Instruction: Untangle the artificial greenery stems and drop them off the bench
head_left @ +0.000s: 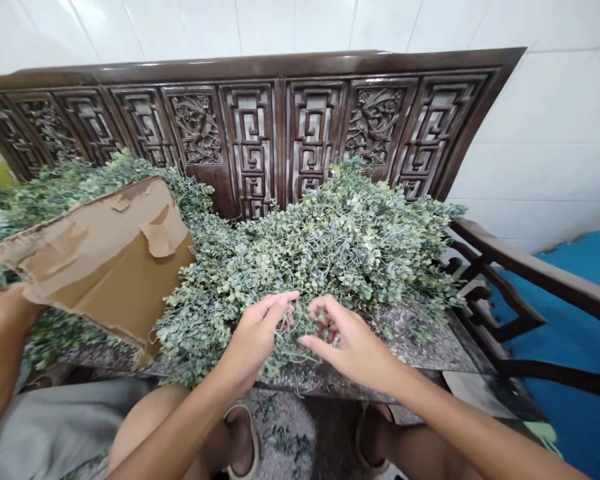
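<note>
Half-open left hand [255, 340] and right hand [350, 343] touch artificial foliage [300, 267].

We see frosted green artificial foliage [340, 247] heaped in a tangled mound. It lies against the carved wooden panel [250, 147].

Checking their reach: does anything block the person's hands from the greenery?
Nothing does: the left hand and right hand touch the greenery. The cardboard, held by a co-worker's hand, lies off to the left.

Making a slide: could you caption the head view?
Left hand and right hand touch tangled green sprigs heaped before a carved wooden panel.
</note>
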Demonstrator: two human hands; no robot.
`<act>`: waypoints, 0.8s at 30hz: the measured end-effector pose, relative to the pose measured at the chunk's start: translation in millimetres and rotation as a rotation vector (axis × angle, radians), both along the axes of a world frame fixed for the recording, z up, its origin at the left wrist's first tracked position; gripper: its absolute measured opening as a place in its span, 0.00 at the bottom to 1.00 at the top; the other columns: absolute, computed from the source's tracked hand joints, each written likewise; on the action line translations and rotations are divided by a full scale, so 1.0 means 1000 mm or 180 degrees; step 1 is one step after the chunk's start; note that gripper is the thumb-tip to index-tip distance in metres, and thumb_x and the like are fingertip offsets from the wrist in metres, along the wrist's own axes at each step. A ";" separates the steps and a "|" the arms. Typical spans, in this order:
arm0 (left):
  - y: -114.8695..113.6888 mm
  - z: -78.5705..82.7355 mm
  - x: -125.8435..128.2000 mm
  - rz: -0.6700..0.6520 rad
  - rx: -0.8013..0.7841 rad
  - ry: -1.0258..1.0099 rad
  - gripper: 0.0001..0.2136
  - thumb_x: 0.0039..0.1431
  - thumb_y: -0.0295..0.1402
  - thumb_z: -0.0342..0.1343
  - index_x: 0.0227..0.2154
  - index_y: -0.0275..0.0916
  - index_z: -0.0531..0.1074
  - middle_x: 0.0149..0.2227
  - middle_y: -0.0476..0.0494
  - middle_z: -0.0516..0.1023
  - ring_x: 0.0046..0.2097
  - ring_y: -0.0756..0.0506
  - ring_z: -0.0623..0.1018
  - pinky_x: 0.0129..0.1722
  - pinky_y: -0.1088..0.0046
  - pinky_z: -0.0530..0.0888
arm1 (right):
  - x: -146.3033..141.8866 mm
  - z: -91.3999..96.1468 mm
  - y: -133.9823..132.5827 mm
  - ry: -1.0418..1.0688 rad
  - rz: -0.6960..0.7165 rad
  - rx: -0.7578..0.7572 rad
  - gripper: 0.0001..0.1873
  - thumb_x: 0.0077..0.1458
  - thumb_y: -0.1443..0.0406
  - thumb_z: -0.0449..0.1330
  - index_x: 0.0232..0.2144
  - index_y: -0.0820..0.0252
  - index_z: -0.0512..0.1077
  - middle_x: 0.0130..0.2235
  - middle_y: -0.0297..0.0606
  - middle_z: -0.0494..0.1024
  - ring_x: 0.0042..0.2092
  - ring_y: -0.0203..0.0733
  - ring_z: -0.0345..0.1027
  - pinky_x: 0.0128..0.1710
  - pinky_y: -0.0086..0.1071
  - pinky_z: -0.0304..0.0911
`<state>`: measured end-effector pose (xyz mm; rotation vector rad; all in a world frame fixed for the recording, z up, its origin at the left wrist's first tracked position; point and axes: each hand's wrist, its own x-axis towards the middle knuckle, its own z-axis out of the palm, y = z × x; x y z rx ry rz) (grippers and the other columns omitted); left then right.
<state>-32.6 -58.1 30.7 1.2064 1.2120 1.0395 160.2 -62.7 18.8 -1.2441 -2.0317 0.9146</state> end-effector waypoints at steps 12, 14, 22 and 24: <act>-0.005 0.017 -0.006 -0.0262 -0.0782 -0.1538 0.19 0.50 0.39 0.67 0.45 0.39 0.81 0.29 0.50 0.71 0.28 0.54 0.66 0.27 0.80 0.62 | -0.004 0.005 -0.001 0.0473 0.0546 -0.0389 0.17 0.56 0.58 0.66 0.46 0.58 0.71 0.45 0.37 0.77 0.46 0.44 0.70 0.48 0.37 0.64; -0.003 0.016 -0.007 -0.0307 -0.0762 -0.1422 0.20 0.49 0.38 0.68 0.47 0.39 0.80 0.27 0.51 0.70 0.26 0.55 0.65 0.24 0.80 0.59 | -0.004 0.007 -0.001 0.0439 0.0421 -0.0355 0.09 0.60 0.59 0.62 0.35 0.60 0.71 0.36 0.33 0.76 0.40 0.41 0.69 0.43 0.33 0.63; 0.007 0.015 -0.026 -0.0267 -0.0320 -0.0498 0.18 0.50 0.38 0.66 0.45 0.38 0.79 0.23 0.54 0.65 0.25 0.54 0.62 0.27 0.77 0.60 | 0.017 0.013 0.008 0.0356 0.0549 -0.0330 0.14 0.64 0.56 0.58 0.32 0.60 0.72 0.33 0.32 0.75 0.37 0.39 0.68 0.41 0.31 0.61; 0.006 0.017 -0.029 -0.0607 -0.0155 0.0049 0.18 0.53 0.41 0.64 0.46 0.40 0.79 0.25 0.53 0.66 0.25 0.53 0.61 0.27 0.76 0.59 | 0.020 0.016 0.009 0.0488 0.0688 -0.0463 0.14 0.65 0.57 0.57 0.34 0.60 0.73 0.35 0.33 0.77 0.38 0.39 0.71 0.43 0.32 0.63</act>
